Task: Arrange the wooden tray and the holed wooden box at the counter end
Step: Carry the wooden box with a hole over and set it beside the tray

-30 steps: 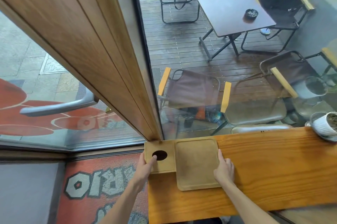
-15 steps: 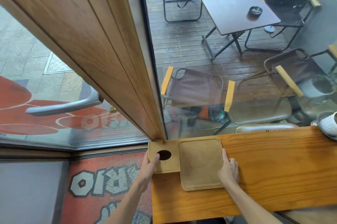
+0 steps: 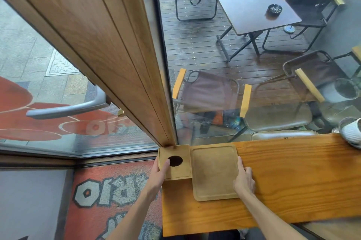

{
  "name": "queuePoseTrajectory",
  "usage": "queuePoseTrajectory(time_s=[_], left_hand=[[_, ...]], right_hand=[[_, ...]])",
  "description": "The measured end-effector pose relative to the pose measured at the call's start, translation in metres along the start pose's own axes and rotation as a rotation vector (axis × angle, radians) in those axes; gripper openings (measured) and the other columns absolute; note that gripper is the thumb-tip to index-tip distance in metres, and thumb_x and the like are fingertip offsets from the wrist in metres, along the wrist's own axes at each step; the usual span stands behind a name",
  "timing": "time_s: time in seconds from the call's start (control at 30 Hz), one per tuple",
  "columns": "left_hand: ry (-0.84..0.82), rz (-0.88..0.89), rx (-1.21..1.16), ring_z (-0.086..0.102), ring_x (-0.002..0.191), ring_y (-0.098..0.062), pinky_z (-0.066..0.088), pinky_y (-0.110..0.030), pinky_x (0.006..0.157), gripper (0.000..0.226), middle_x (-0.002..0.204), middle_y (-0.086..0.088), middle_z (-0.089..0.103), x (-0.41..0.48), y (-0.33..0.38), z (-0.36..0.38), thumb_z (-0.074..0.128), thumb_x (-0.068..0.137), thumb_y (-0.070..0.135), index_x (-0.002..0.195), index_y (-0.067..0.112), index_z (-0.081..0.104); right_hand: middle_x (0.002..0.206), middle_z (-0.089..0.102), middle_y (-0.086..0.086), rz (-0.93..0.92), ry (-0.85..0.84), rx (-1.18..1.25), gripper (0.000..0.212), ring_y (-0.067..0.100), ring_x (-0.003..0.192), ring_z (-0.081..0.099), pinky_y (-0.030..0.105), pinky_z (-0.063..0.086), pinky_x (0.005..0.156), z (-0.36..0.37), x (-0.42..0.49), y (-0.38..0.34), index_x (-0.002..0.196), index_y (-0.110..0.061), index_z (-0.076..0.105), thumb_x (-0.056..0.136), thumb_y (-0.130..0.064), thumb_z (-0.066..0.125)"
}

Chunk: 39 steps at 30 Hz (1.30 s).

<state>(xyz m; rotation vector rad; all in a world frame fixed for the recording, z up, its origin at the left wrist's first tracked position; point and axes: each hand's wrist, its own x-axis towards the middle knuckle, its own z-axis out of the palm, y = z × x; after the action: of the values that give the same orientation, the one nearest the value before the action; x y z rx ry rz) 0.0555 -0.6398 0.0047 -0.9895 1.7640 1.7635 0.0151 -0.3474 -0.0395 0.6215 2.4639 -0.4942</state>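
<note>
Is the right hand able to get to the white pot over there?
Probably yes: only bare counter lies between the right hand and the white pot, though it looks a long stretch.

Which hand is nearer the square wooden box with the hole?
Left: left hand grips the box, thumb by its hole; right hand touches the flat wooden tray on its right side.

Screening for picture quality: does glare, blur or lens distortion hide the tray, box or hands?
Head view: wide-angle distortion skews the door frame and counter; reflections sit on the window glass; the wooden tray, holed wooden box, left hand and right hand are sharp, evenly lit.
</note>
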Motion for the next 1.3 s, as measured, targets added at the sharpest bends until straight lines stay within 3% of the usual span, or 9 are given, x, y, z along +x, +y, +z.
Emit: queuePoseTrajectory(time_s=[0.23, 0.43, 0.73, 0.83, 1.3], left_hand=[[-0.010, 0.018, -0.001, 0.051, 0.127, -0.021, 0.040, -0.049, 0.112, 0.049, 0.131, 0.010, 0.057, -0.0004, 0.0062, -0.0001, 0.052, 0.097, 0.050, 0.142, 0.034, 0.041], [-0.006, 0.024, 0.015, 0.050, 0.128, -0.022, 0.039, -0.052, 0.112, 0.056, 0.136, 0.007, 0.055, -0.0017, 0.0060, -0.0009, 0.055, 0.096, 0.049, 0.146, 0.032, 0.036], [-0.003, 0.032, 0.032, 0.052, 0.122, -0.021, 0.042, -0.046, 0.106, 0.042, 0.121, 0.015, 0.058, -0.0008, 0.0068, 0.0010, 0.050, 0.100, 0.044, 0.139, 0.030, 0.043], [0.006, 0.019, 0.025, 0.051, 0.123, -0.021, 0.040, -0.048, 0.108, 0.045, 0.121, 0.014, 0.057, -0.0017, 0.0057, 0.0015, 0.051, 0.099, 0.045, 0.141, 0.029, 0.042], [0.013, 0.028, -0.005, 0.047, 0.130, -0.020, 0.036, -0.052, 0.114, 0.057, 0.138, 0.006, 0.054, -0.0041, 0.0056, 0.0018, 0.052, 0.096, 0.050, 0.147, 0.028, 0.036]], right_hand=[[0.112, 0.035, 0.002, 0.000, -0.015, -0.030, 0.085, 0.014, 0.067, 0.045, 0.028, 0.036, 0.057, -0.0014, -0.0004, -0.0002, 0.154, -0.037, 0.000, 0.094, 0.002, 0.045], [0.112, 0.035, 0.002, -0.006, -0.038, -0.046, 0.087, 0.016, 0.068, 0.050, 0.025, 0.034, 0.050, -0.0032, -0.0021, -0.0007, 0.154, -0.037, -0.001, 0.093, -0.001, 0.049], [0.118, 0.040, 0.003, -0.004, -0.059, -0.062, 0.087, 0.014, 0.066, 0.045, 0.026, 0.034, 0.053, -0.0048, 0.0013, -0.0016, 0.154, -0.038, 0.001, 0.093, 0.000, 0.049], [0.121, 0.042, 0.004, -0.005, -0.058, -0.069, 0.087, 0.013, 0.066, 0.045, 0.027, 0.037, 0.057, -0.0049, 0.0017, -0.0001, 0.154, -0.038, 0.001, 0.092, -0.001, 0.051], [0.122, 0.043, 0.004, -0.020, -0.053, -0.097, 0.085, 0.014, 0.067, 0.047, 0.025, 0.034, 0.051, -0.0097, -0.0009, -0.0029, 0.154, -0.036, 0.003, 0.093, -0.002, 0.051]])
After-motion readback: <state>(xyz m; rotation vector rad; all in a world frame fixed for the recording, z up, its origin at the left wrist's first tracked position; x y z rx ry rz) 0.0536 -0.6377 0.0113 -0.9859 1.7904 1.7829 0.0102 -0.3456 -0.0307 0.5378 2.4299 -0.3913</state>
